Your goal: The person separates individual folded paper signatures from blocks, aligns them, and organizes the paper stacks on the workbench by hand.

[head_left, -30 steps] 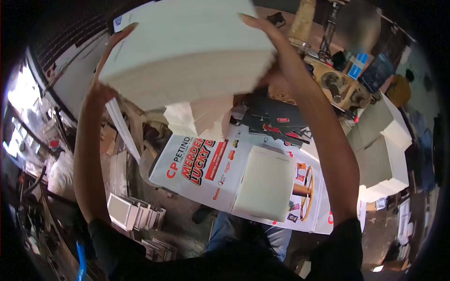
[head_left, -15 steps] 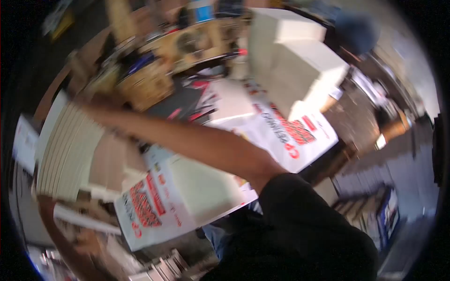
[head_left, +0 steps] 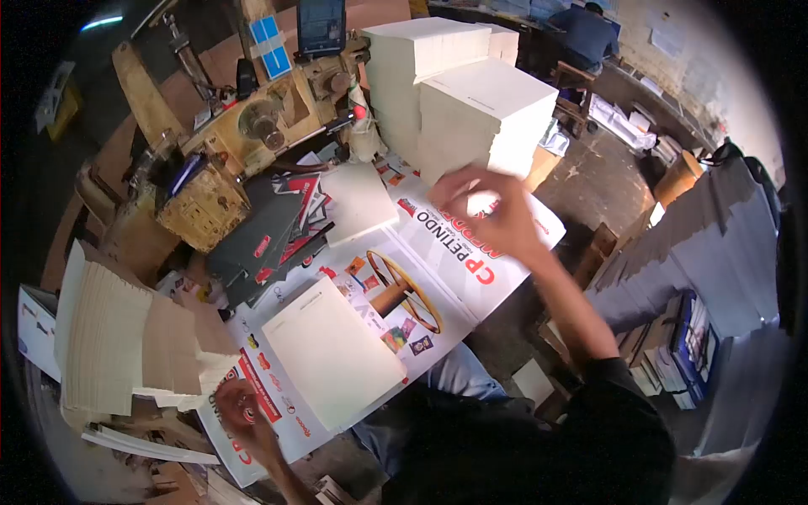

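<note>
My right hand (head_left: 484, 206) is raised over the right part of the printed sheet (head_left: 522, 227), in front of the tall white paper stacks (head_left: 471, 109). Its fingers are curved and apart, with nothing visible between them. Low on the left, my left hand (head_left: 242, 406) hovers at the sheet's edge beside a fanned pile of paper blocks (head_left: 105, 337); its fingers are dark and blurred, so its grip is unclear. A cream paper block (head_left: 332, 353) lies between my hands. Dark printed covers (head_left: 261, 236) and a second pale block (head_left: 358, 202) lie behind it.
A wooden device with metal parts (head_left: 261, 122) stands at the back left, near a blue box (head_left: 269, 46). Grey paper stacks (head_left: 699, 236) and bound books (head_left: 673, 349) are on the right. Another person (head_left: 589, 35) sits at the far back right.
The big paper stack that both hands carried now rests at the left, released. My right hand has swung to the right, and the view has turned right.
</note>
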Demonstrator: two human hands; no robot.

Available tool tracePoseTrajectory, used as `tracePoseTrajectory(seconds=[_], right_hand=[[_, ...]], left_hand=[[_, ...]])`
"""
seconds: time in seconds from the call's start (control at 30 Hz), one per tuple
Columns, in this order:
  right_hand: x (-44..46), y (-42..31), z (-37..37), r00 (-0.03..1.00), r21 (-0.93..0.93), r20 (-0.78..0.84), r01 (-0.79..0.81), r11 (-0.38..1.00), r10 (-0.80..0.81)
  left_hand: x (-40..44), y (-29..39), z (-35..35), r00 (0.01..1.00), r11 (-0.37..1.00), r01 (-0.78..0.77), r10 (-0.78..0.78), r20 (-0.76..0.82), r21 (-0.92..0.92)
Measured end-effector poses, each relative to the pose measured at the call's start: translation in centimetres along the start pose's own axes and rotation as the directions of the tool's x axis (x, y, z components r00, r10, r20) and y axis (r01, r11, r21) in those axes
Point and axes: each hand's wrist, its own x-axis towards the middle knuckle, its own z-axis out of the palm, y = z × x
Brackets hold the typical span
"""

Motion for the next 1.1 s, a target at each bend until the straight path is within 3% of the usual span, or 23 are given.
tracePoseTrajectory(seconds=[0.03,0.1,0.17,0.23,0.27,0.3,0.37,0.5,0.57,0.63,0.7,0.77,0.83,0.87,0.9,0.97,1.0,1.07,1.1], right_hand=[[1.0,0.4,-2.9,0.985,-0.185,-0.166,0.009,0.983,-0.04],[3.9,2.4,-8.8,0.907,-0.162,-0.415,-0.15,0.975,0.07],[6.9,10.1,-13.4,0.73,-0.225,-0.677,-0.328,0.918,0.095],[8.2,15.6,-17.4,0.728,-0.069,-0.49,-0.58,0.812,0.479],[8.8,18.5,-17.6,0.687,-0.074,-0.475,-0.654,0.753,0.55],[7.9,18.2,-17.7,0.742,0.011,-0.268,-0.635,0.773,0.614],[8.9,17.6,-18.4,0.69,-0.091,-0.19,-0.721,0.687,0.698],[8.9,13.3,-18.3,0.699,-0.156,-0.177,-0.715,0.681,0.693],[8.9,14.8,-18.3,0.772,-0.208,-0.312,-0.624,0.753,0.554],[8.1,12.7,-17.7,0.743,-0.253,-0.4,-0.652,0.715,0.536],[6.9,11.6,-17.5,0.668,-0.108,-0.312,-0.731,0.673,0.676],[5.0,10.6,-16.7,0.677,-0.076,-0.311,-0.718,0.692,0.667],[2.5,10.8,-15.8,0.57,0.206,-0.291,-0.747,0.632,0.768],[1.6,10.7,-15.1,0.577,0.148,-0.256,-0.77,0.621,0.776],[1.9,11.1,-14.4,0.545,0.208,-0.162,-0.796,0.568,0.823],[1.8,11.0,-14.1,0.611,0.546,0.133,-0.702,0.457,0.78],[1.9,11.0,-13.5,0.619,0.547,0.134,-0.698,0.463,0.774],[1.8,10.8,-11.8,0.785,0.619,0.04,-0.505,0.602,0.618],[1.2,10.4,-11.1,0.787,0.616,0.048,-0.508,0.602,0.615]], left_hand=[[0.0,2.4,2.0,0.996,0.994,0.084,-0.081,-0.047,0.075],[0.4,3.5,3.8,0.999,0.993,0.02,-0.015,-0.04,0.114],[1.1,4.9,5.4,1.0,0.997,-0.002,0.004,-0.017,0.074],[1.4,6.6,7.3,1.0,1.0,-0.021,0.021,0.001,0.018],[1.4,7.5,8.0,0.999,0.999,-0.032,0.031,0.031,0.015],[1.4,8.0,8.6,0.998,0.999,-0.041,0.04,0.056,0.015],[1.3,8.4,9.5,0.995,0.998,-0.055,0.054,0.078,0.007],[0.7,10.3,11.8,0.982,0.997,-0.07,0.076,0.17,-0.044],[0.7,11.3,13.3,0.965,0.99,-0.122,0.136,0.225,-0.077],[1.2,12.0,14.7,0.951,0.988,-0.11,0.135,0.279,-0.103],[1.5,11.9,16.5,0.896,0.973,-0.083,0.168,0.412,-0.215],[1.6,11.9,18.7,0.855,0.944,-0.019,0.186,0.484,-0.33],[1.6,12.9,20.4,0.814,0.938,0.066,0.147,0.562,-0.341],[1.6,13.5,21.1,0.756,0.907,0.21,0.088,0.649,-0.366],[1.6,13.9,21.7,0.683,0.859,0.349,0.041,0.73,-0.375],[1.2,13.7,22.7,0.644,0.859,0.379,0.022,0.765,-0.344],[0.9,13.5,23.3,0.615,0.832,0.431,0.011,0.788,-0.348],[0.6,14.2,23.9,0.549,0.796,0.516,-0.023,0.836,-0.317],[0.4,13.9,24.9,0.554,0.793,0.518,-0.026,0.832,-0.32]])
